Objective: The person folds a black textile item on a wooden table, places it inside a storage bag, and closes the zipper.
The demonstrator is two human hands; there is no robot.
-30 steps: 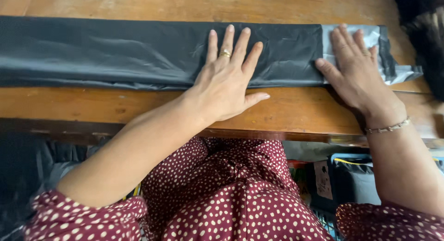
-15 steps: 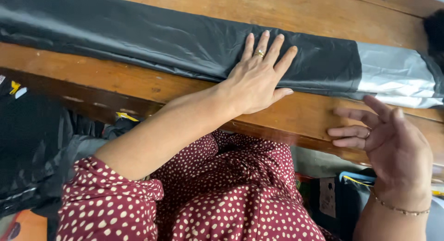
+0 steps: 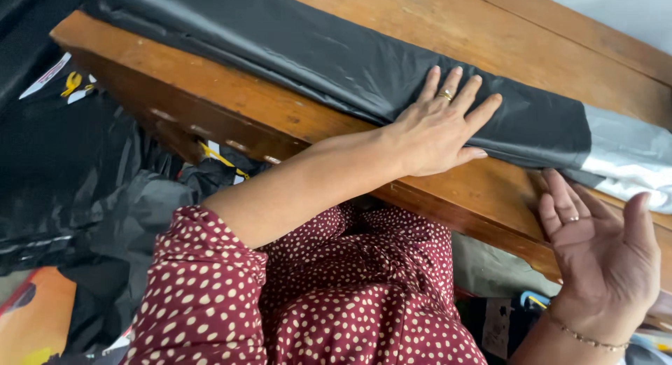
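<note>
Long folded black plastic sheet (image 3: 336, 64) lies flattened on wooden table (image 3: 448, 22); left hand (image 3: 437, 127) presses it flat-palmed, right hand (image 3: 602, 249) open, empty at 4 o'clock, grey end (image 3: 630, 155) unsmoothed

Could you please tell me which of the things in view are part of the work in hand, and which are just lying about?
In use:
- folded black plastic sheet, pressed flat by the left hand
- its grey end, nearest the right hand, which is palm up at the edge
- wooden table

Lying about:
- crumpled black plastic on the floor
- orange item, bottom left
</note>
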